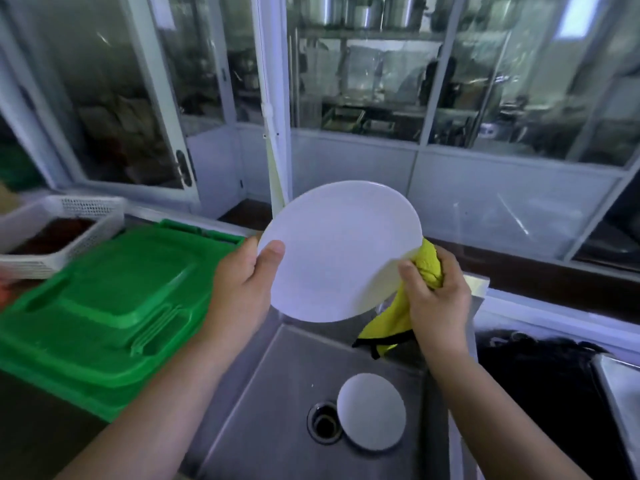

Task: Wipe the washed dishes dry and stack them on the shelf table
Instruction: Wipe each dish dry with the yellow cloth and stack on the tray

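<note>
A large white plate [337,251] is held up over the steel sink [270,393], tilted with its face towards me. My left hand [242,282] grips its left rim, thumb on the face. My right hand [436,292] is closed on a yellow cloth [431,259] with black trim, pressed against the plate's right rim; the cloth's tail hangs down below the plate. A smaller white plate [371,410] lies flat in the sink bottom, right beside the drain [323,424].
A green plastic crate lid [104,299] covers the counter on the left, with a white perforated basket [59,230] behind it. Glass partition panels [363,81] stand behind the sink. A dark surface [540,393] and a steel tray edge [620,393] lie on the right.
</note>
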Tool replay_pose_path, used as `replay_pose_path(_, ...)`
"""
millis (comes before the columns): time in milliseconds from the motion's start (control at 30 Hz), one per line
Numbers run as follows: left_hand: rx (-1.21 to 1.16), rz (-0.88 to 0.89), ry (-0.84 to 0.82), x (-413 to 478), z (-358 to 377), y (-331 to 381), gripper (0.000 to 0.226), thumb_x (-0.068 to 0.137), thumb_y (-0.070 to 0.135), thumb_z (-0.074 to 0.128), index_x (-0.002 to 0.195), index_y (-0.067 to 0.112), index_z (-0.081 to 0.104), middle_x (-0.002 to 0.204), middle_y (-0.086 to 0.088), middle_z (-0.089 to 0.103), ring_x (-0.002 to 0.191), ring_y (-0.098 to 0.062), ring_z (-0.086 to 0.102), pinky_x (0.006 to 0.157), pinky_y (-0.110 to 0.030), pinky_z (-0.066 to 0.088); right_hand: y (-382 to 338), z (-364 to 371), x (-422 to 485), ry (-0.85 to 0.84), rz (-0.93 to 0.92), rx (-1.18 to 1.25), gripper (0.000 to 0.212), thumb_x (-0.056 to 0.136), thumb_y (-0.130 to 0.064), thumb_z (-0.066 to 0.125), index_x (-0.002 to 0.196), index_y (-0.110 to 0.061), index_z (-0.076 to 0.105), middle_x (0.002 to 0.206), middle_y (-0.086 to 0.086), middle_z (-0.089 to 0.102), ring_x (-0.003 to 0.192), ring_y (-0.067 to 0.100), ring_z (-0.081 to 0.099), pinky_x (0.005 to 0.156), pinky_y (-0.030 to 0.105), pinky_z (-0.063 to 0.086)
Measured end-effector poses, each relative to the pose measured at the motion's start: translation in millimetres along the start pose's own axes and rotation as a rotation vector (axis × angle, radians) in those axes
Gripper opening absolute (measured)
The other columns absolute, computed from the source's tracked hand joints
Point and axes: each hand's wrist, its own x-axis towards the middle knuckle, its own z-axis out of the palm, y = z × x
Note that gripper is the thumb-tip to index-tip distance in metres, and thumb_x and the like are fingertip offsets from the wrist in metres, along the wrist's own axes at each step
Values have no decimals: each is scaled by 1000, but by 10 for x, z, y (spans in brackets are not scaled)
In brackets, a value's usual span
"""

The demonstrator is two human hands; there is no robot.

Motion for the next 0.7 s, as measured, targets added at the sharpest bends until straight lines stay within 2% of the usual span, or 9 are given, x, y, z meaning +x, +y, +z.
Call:
replay_pose_path(33, -26, 10, -4, 19, -18, 80, 17, 97, 31, 53, 86, 23, 63, 78, 11, 65, 67, 5, 56, 66, -20, 46, -108, -20, 10, 14, -21, 10, 25, 87, -14, 68, 94, -37, 60, 90, -8, 66, 78, 1, 59, 69, 11, 45)
replay_pose_path(100, -68, 51, 3, 52, -52, 231, 19, 98, 23, 50, 82, 29, 59, 76, 14, 63, 66, 10, 56, 61, -10, 43, -288, -61, 14, 49, -52, 13, 18, 86, -14, 67, 94, -30, 62, 85, -7, 64, 71, -1, 56, 64, 9, 42)
replay_pose_path(200, -169, 68, 6, 110, -96, 397, 21, 98, 22, 49, 78, 24, 57, 73, 11, 61, 61, 10, 55, 56, -8, 42, -502, -74, -7, 92, -104, 25, 18, 87, -13, 67, 90, -30, 61, 82, -5, 63, 70, 2, 56, 63, 10, 43)
replay_pose_path(300, -253, 56, 22, 174, -180, 513, 23, 98, 22, 49, 76, 23, 56, 68, 13, 62, 59, 8, 56, 54, -9, 42, -711, -31, -17, 122, -163, 8, 25, 87, -13, 67, 85, -36, 58, 82, -9, 62, 68, -4, 55, 63, 9, 43)
replay_pose_path(400, -310, 56, 67, 241, -281, 558, 26, 99, 23, 49, 73, 21, 55, 63, 15, 63, 56, 5, 55, 52, -12, 42, -892, 60, 32, 248, -278, -42, 19, 85, -24, 70, 98, -32, 58, 90, -15, 57, 79, -2, 54, 76, 25, 45)
replay_pose_path(467, -310, 60, 85, 256, -321, 584, 26, 98, 22, 50, 73, 19, 55, 61, 17, 63, 54, 4, 53, 51, -13, 41, -1023, 162, 66, 331, -454, -165, 37, 81, -36, 66, 115, -23, 60, 99, -13, 54, 90, 7, 51, 82, 28, 41)
replay_pose_path(533, -298, 57, 76, 245, -329, 600, 25, 98, 25, 50, 76, 18, 58, 65, 10, 65, 58, 0, 54, 57, -19, 42, -1107, 287, 97, 306, -670, -447, 56, 83, -47, 58, 129, -14, 56, 114, 0, 56, 101, 18, 48, 85, 31, 38)
replay_pose_path(633, -248, 87, 78, 230, -314, 638, 34, 98, 31, 47, 68, 15, 50, 63, -5, 53, 56, -7, 44, 60, -31, 36, -1171, 470, 156, 309, -860, -791, 62, 93, -52, 41, 135, -8, 51, 125, 14, 56, 97, 30, 45, 80, 43, 43)
replay_pose_path(700, -222, 102, 95, 236, -298, 712, 39, 99, 30, 44, 62, 15, 43, 57, 1, 45, 51, -4, 42, 57, -24, 35, -1236, 621, 108, 286, -921, -806, 58, 100, -48, 29, 136, -8, 51, 127, 12, 53, 91, 33, 47, 76, 43, 45)
